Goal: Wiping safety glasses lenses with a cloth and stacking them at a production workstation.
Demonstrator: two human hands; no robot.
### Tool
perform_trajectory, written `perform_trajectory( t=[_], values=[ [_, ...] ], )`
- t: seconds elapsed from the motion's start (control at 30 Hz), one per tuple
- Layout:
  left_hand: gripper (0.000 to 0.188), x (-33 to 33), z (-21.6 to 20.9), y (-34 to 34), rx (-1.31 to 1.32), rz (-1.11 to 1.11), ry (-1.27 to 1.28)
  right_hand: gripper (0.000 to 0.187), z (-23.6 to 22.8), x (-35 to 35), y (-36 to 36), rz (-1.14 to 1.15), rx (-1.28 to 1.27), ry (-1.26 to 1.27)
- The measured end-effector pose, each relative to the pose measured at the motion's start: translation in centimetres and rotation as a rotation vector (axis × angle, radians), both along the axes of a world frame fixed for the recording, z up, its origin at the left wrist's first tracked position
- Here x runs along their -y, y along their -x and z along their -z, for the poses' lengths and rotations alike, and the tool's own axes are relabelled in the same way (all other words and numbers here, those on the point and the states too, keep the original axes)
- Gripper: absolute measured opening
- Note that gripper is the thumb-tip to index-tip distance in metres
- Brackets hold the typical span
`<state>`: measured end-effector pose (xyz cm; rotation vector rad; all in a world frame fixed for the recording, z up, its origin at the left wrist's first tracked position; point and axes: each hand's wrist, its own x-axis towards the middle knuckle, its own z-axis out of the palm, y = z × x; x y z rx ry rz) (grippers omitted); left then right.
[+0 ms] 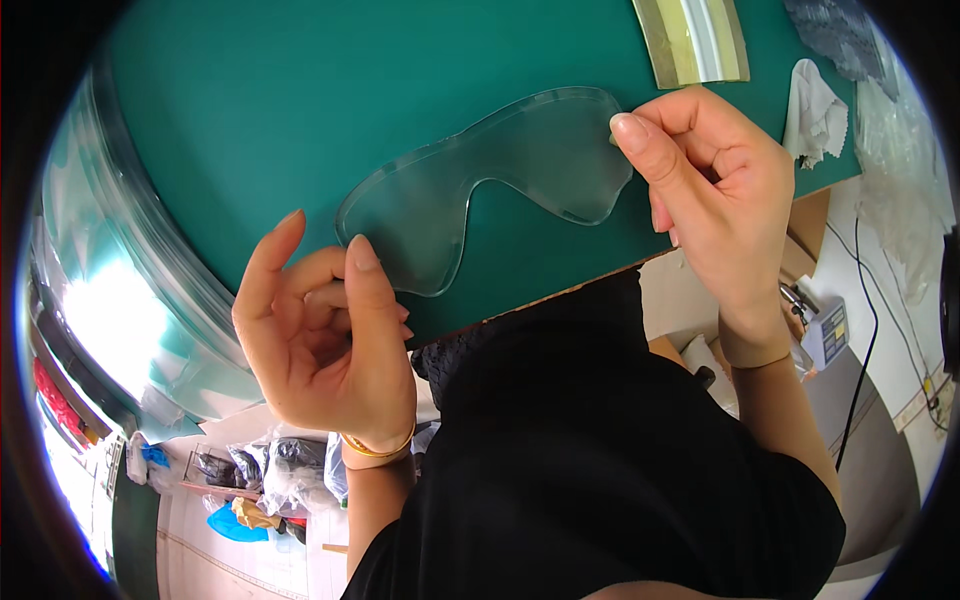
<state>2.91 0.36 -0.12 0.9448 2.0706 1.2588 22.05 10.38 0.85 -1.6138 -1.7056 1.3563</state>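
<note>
A clear goggle lens [540, 140] with a nose cut-out and a thin rim line is held up in front of me, tilted with its right end higher. My right hand [715, 175] pinches the lens's right end between thumb and fingers; a small yellowish-green bit shows by the thumb tip. At the other end, my left hand [325, 320] has its thumb on the lens's lower left edge. Its middle fingers curl behind the thumb and the index finger is raised away from the lens. The left fingertips are partly hidden.
Beneath the lens lies a green table top [270, 110]. Large rolled clear plastic sheeting [150, 270] stands at the left. A curved yellowish clear piece [695, 40] lies at the back right, near a white cloth [818, 115]. Bagged items [295, 470] sit below on the left.
</note>
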Motion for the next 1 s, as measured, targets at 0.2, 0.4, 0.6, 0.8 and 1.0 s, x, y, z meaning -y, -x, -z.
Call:
perform_trajectory(
  t=[0.2, 0.4, 0.6, 0.8, 1.0],
  values=[
    [0.039, 0.0, 0.1, 0.0, -0.014, 0.011, -0.001, 0.018, 0.2, 0.0, 0.0, -0.009, 0.017, -0.025],
    [0.040, 0.1, 0.2, 0.1, -0.031, 0.007, 0.011, 0.016, -0.2, -0.1, 0.2, -0.019, 0.042, -0.010],
    [0.038, 0.0, 0.2, -0.1, -0.026, -0.001, -0.001, 0.033, 0.0, -4.1, -1.5, 0.044, 0.515, -0.588],
    [0.037, -0.2, 0.0, -0.4, 0.031, -0.022, -0.036, 0.059, -3.1, -6.3, 0.7, 0.068, 0.570, -0.285],
    [0.037, -0.5, 0.2, -0.6, 0.068, 0.010, -0.049, 0.037, -6.2, -3.1, 1.9, 0.113, 0.332, -0.167]
  ],
)
